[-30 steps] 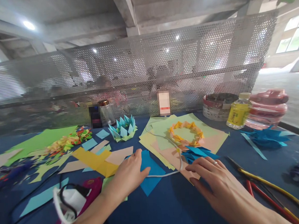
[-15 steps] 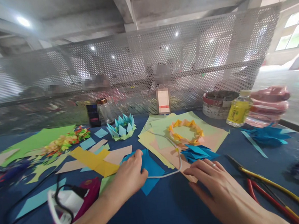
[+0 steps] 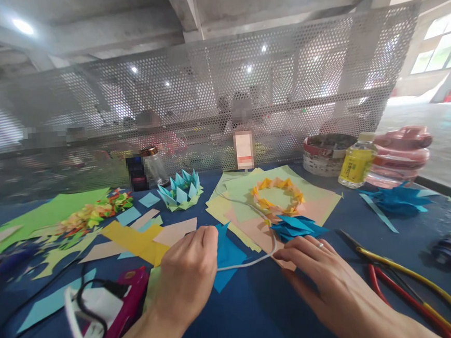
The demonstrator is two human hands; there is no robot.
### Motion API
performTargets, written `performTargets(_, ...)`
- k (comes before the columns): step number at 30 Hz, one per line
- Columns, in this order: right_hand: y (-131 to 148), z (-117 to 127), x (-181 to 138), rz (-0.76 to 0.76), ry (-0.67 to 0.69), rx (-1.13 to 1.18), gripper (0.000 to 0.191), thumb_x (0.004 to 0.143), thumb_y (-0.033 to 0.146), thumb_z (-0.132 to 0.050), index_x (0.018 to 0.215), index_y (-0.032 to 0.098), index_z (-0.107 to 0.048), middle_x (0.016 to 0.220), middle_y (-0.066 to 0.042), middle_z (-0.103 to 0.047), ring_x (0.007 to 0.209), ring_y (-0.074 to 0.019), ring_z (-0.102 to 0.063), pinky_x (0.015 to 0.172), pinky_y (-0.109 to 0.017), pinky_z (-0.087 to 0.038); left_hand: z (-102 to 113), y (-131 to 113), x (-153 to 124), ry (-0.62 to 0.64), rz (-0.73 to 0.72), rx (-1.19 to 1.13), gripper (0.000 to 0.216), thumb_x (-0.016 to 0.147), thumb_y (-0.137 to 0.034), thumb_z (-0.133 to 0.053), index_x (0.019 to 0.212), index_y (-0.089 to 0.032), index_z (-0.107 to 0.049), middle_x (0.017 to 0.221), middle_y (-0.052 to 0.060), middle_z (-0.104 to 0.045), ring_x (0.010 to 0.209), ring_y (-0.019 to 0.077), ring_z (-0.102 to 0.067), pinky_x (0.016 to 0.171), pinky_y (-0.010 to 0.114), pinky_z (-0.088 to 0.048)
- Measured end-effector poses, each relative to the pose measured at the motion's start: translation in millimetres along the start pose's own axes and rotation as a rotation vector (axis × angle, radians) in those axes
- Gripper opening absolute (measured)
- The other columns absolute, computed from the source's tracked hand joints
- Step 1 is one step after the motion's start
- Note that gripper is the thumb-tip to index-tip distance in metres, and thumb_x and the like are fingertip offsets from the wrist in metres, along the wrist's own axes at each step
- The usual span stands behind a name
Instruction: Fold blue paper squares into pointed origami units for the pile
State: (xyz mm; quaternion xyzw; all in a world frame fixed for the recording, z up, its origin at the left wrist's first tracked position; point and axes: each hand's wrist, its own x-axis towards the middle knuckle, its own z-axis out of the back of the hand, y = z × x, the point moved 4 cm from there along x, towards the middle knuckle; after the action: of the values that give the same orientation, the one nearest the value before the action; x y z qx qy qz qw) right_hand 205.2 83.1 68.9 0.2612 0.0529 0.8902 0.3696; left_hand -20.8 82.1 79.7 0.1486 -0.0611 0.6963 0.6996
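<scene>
Left hand (image 3: pixel 190 276) curled, fingertips pinching the white cable (image 3: pixel 248 263) over the blue paper sheet (image 3: pixel 227 257). Right hand (image 3: pixel 320 276) flat, fingers spread, fingertips touching the folded blue paper pieces (image 3: pixel 294 227) at the edge of the pastel paper stack (image 3: pixel 322 203). Bare table (image 3: pixel 256 317) between the wrists. Scissors (image 3: pixel 398 275) just right, glue gun (image 3: pixel 111 308) left.

Matt blue paper sheet (image 3: pixel 228 254)
</scene>
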Motion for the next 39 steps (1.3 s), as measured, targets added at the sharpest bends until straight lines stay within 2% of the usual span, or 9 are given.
performTargets(4,-1,-3,-1,0.015,-0.007,-0.001,0.019,0.096,0.014,-0.049,0.109,0.027,-0.056,0.101,-0.003,-0.065,0.091,-0.0229,-0.063,0.083,-0.043,-0.045,2,-11,-1,0.034,-0.060,-0.021,0.028,0.084,0.004,-0.046,0.089,-0.014,-0.066,0.083,0.010,-0.069,0.081,0.0316,-0.070,0.066,0.039,-0.049)
performTargets(7,-1,-5,0,0.021,-0.010,0.007,0.018,0.095,0.013,-0.051,0.105,0.026,-0.057,0.099,-0.003,-0.065,0.090,-0.0237,-0.063,0.081,-0.044,-0.047,-6,-16,0,0.066,-0.102,-0.089,0.013,0.086,-0.007,-0.058,0.083,-0.016,-0.067,0.076,0.006,-0.072,0.071,0.0307,-0.072,0.053,0.032,-0.042)
performTargets(10,0,-5,1,0.020,-0.003,0.012,0.017,0.095,0.012,-0.051,0.104,0.025,-0.058,0.097,-0.004,-0.064,0.088,-0.0241,-0.062,0.080,-0.044,-0.048,-11,-16,-3,0.058,-0.114,-0.183,0.016,0.089,-0.025,-0.064,0.074,-0.021,-0.066,0.070,0.000,-0.073,0.068,0.0260,-0.073,0.050,0.028,-0.038)
performTargets(14,1,-5,1,0.021,0.021,0.013,0.016,0.094,0.012,-0.052,0.103,0.024,-0.058,0.097,-0.004,-0.065,0.087,-0.0242,-0.063,0.080,-0.045,-0.049,-10,-9,-4,-0.007,-0.131,-0.287,0.033,0.095,-0.022,-0.055,0.064,-0.023,-0.065,0.059,-0.005,-0.070,0.058,0.0145,-0.069,0.048,0.021,-0.036)
performTargets(20,2,-6,0,0.023,0.048,0.004,0.017,0.093,0.012,-0.051,0.102,0.024,-0.059,0.097,-0.005,-0.066,0.088,-0.0253,-0.064,0.079,-0.046,-0.050,-3,1,-2,-0.282,-0.180,-0.349,0.041,0.097,-0.019,-0.050,0.057,-0.021,-0.059,0.043,-0.006,-0.060,0.037,0.0124,-0.059,0.038,0.022,-0.033)
performTargets(26,-1,-8,-4,-0.001,0.021,0.012,0.022,0.095,0.013,-0.049,0.111,0.025,-0.057,0.103,-0.006,-0.065,0.092,-0.0259,-0.064,0.081,-0.048,-0.051,17,-6,-30,-0.734,-0.410,-0.468,0.014,0.096,-0.011,-0.052,0.104,-0.012,-0.063,0.104,0.010,-0.076,0.091,0.0165,-0.074,0.083,0.023,-0.052)
performTargets(31,0,-3,-3,-0.008,-0.056,0.089,0.059,0.083,0.007,-0.058,0.137,0.024,-0.040,0.130,-0.012,-0.055,0.120,-0.0289,-0.053,0.096,-0.050,-0.047,9,-40,-52,-0.622,-0.692,-0.626,0.018,0.099,-0.015,-0.044,0.102,-0.013,-0.062,0.101,0.011,-0.076,0.092,0.0161,-0.074,0.080,0.022,-0.056)
performTargets(35,9,-2,0,0.084,0.052,0.142,0.050,0.066,-0.007,-0.049,0.103,0.024,-0.063,0.107,-0.005,-0.063,0.102,-0.0231,-0.059,0.089,-0.040,-0.049,-6,-55,-55,-0.523,-0.802,-0.777,0.025,0.103,-0.023,-0.038,0.091,-0.017,-0.060,0.087,0.006,-0.075,0.072,0.0138,-0.074,0.063,0.020,-0.056)
performTargets(39,14,-2,1,0.135,0.106,0.142,0.039,0.066,-0.008,-0.047,0.085,0.022,-0.065,0.096,-0.004,-0.066,0.094,-0.0216,-0.058,0.084,-0.037,-0.047,-12,-53,-51,-0.401,-0.782,-0.866,0.032,0.103,-0.036,-0.038,0.091,-0.017,-0.060,0.080,0.007,-0.072,0.068,0.0170,-0.072,0.058,0.024,-0.052)
